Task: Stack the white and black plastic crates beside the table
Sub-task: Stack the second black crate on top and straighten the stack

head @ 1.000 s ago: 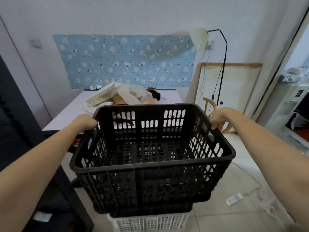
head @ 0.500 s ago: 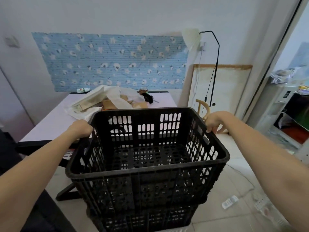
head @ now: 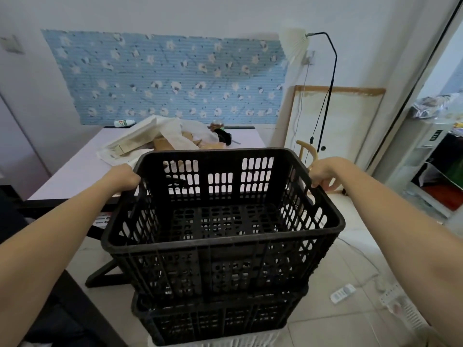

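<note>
At 6 o'clock, nearest the viewer, a sliver of a white plastic crate point(head: 225, 343) shows at the bottom edge. A black plastic crate point(head: 220, 319) sits on it, and a second black crate point(head: 220, 261), empty with slotted walls, nests in that one, its rim tilted slightly. The stack stands on a pale tiled floor point(head: 350, 259), just beside the table point(head: 75, 171).

Two bare forearms reach in from 8 o'clock and 4 o'clock. The left hand point(head: 122, 177) is curled closed around the top crate's far left rim corner. The right hand point(head: 322, 171) grips the far right rim corner, fingers wrapped over the edge.

At 4 o'clock, a white power strip point(head: 342, 293) lies on the floor with cables nearby.

Beyond the crate, at 11 o'clock, papers and cardboard point(head: 160, 141) are piled on the table top, with a small bottle point(head: 124, 123) lying at the back edge. At 1 o'clock stands a black floor lamp point(head: 328, 96) with a white shade, in front of a framed board point(head: 350, 121). A blue floral panel point(head: 162, 76) covers the far wall.
</note>
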Demonstrator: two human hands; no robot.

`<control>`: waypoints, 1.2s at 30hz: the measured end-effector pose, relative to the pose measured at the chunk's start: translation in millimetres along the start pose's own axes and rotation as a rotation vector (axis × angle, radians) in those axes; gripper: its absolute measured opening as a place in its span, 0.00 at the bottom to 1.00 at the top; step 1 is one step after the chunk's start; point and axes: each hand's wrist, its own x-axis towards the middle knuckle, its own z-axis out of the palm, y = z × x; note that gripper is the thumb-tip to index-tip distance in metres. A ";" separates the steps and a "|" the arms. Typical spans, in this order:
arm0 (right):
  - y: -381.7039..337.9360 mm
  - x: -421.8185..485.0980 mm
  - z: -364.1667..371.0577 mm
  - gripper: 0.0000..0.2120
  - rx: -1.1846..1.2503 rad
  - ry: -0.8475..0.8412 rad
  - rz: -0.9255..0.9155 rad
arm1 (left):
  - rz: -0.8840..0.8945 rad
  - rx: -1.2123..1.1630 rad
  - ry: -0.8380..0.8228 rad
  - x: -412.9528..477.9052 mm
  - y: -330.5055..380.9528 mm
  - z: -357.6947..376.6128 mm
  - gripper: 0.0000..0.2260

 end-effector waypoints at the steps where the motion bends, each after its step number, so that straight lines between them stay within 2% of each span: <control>1: 0.5 -0.4 -3.8 0.14 0.009 -0.004 -0.005 | 0.016 0.009 0.005 2.2 1.9 -3.0 0.13; 7: -4.2 -7.6 -33.2 0.13 0.110 0.015 -0.018 | 0.036 0.021 0.088 18.4 10.3 -38.0 0.15; 12: -1.0 -4.8 -25.1 0.09 0.114 0.083 -0.024 | 0.043 0.023 0.075 19.5 7.4 -29.2 0.15; 19: -2.9 0.9 -9.6 0.13 0.137 0.178 -0.040 | 0.046 0.025 0.049 10.0 -0.4 -27.1 0.15; 30: -10.7 -7.0 2.4 0.13 0.131 0.249 -0.023 | 0.043 0.015 0.203 7.7 -9.7 -14.0 0.15; 34: -0.7 -9.9 12.4 0.14 0.198 0.309 -0.048 | 0.032 -0.068 0.191 6.7 -11.8 -14.2 0.16; 36: 5.5 -13.2 18.7 0.19 0.282 0.371 -0.104 | 0.007 -0.149 0.151 4.2 -13.3 -17.7 0.17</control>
